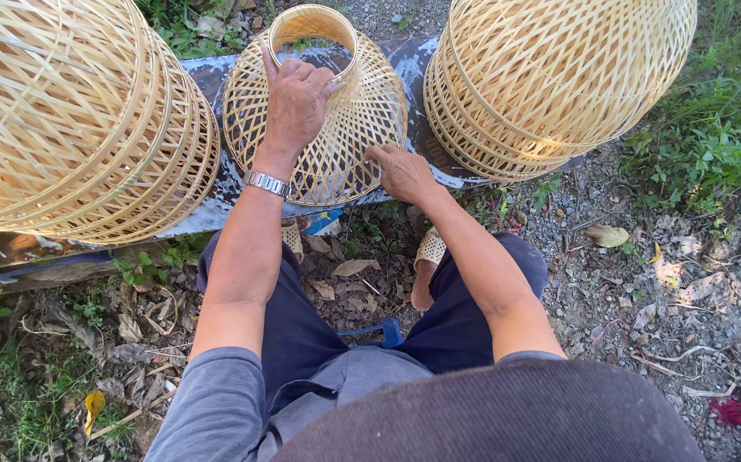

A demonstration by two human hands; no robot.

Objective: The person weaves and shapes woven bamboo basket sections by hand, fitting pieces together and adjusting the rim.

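1. Basket [345, 145], small, woven of pale bamboo strips in an open lattice, sits mouth-down and narrow neck up on the tabletop [216, 85], between two larger stacks of the same ware
2. Left hand [298, 107] lies spread over the basket's shoulder, fingers loosely curled toward the neck ring, steadying rather than gripping; a metal watch [268, 183] sits on that wrist
3. Right hand [400, 171] rests at the lower right rim, fingers bent and pinching at the weave; whether a loose strip is held I cannot tell
4. Risk: the basket stands near the tabletop's front edge, so a hard tug at the rim could likely drag it off onto the ground
5. Risk: thin strip ends may splinter or snap under the pinch, and could prick bare fingers
6. Risk: left stack [71, 120] and right stack [558, 77] lean close by; a knock could tip them
7. Surface: dark, worn, blotched board, low, outdoors
8. Surroundings: gravel, dry leaves, grass [712, 128]; person is seated with knees apart
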